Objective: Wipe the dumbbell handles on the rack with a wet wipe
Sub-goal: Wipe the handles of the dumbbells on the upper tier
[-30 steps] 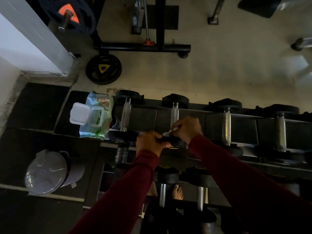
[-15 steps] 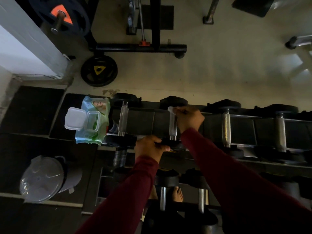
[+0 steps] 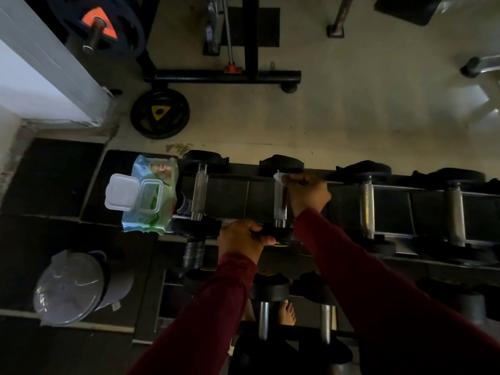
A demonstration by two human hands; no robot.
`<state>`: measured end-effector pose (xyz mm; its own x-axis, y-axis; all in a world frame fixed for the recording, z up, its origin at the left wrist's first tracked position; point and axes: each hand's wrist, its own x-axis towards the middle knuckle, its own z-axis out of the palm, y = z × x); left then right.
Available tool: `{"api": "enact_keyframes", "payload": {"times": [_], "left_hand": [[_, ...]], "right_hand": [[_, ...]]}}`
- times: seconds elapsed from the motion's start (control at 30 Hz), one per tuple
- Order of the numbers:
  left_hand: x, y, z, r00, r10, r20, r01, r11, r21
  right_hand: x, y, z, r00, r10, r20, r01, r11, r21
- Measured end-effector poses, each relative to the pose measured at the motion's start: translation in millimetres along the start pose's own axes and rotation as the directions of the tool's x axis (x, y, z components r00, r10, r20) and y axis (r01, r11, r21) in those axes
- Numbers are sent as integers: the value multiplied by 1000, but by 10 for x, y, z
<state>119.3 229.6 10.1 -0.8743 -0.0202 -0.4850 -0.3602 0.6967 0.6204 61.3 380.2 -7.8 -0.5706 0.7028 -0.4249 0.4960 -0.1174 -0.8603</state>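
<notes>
**Wipe at the far end of the second handle; return stroke runs toward the viewer**

Item under inspection: the second dumbbell handle (image 3: pixel 280 201) from the left on the top tier of the rack (image 3: pixel 422 209). Its long axis lies near-to-far, with one black head at the far rail and the other at the near rail.

Right hand (image 3: pixel 307 192): fingers curled round the far part of the handle, pinching a white wet wipe (image 3: pixel 278 177) against the metal. The wipe shows only as a small corner at the far left of the knuckles; the rest is hidden under the hand. Most of the knurled handle is exposed on the near side of the fingers.

Left hand (image 3: pixel 242 238): fingers and thumb wrapped over the near head (image 3: pixel 278 232) of the same dumbbell, apparently steadying it.

Judgement: the wipe sits at the far limit of travel, so the remaining stroke lies along the axis toward the near head. The right hand is the one on the handle; the left hand stands just left of the stroke's end point.

Also noted: an open wipes pack (image 3: pixel 150 196) lies at the left end of the rack, beside the first dumbbell handle (image 3: pixel 199 194). A lidded bin (image 3: pixel 71 286) stands on the floor to the near left. Two further handles to the right show no wipe on them.
</notes>
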Motion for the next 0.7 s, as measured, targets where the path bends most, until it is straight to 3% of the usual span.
{"api": "enact_keyframes", "payload": {"times": [0.13,0.17,0.23,0.3,0.37,0.43,0.47,0.6,0.7], "left_hand": [[-4,7,-1,1000,18,-2,-18,1000,24],[-3,4,2,1000,16,-6,-16,1000,24],[-1,8,0,1000,5,-11,-5,1000,22],[10,9,-1,1000,4,-10,-3,1000,31],[12,16,-9,1000,2,-8,-2,999,41],[12,21,-14,1000,6,-10,-6,998,56],[12,21,-14,1000,11,-10,-11,998,67],[4,31,-24,1000,4,9,-5,998,68],[8,20,-15,1000,11,5,-11,997,75]], "right_hand": [[169,40,-12,967,254,-29,-253,967,34],[178,44,-12,967,253,-41,-252,968,10],[141,48,-1,993,84,-85,-95,987,-132],[-4,15,3,986,-162,-31,145,941,-307],[-103,46,47,931,-339,135,362,808,-465],[-126,57,143,846,-430,316,529,598,-602],[-108,55,195,821,-428,379,566,519,-640],[-41,54,238,800,-392,455,599,461,-655],[-50,98,89,834,-486,259,542,640,-545]]}}
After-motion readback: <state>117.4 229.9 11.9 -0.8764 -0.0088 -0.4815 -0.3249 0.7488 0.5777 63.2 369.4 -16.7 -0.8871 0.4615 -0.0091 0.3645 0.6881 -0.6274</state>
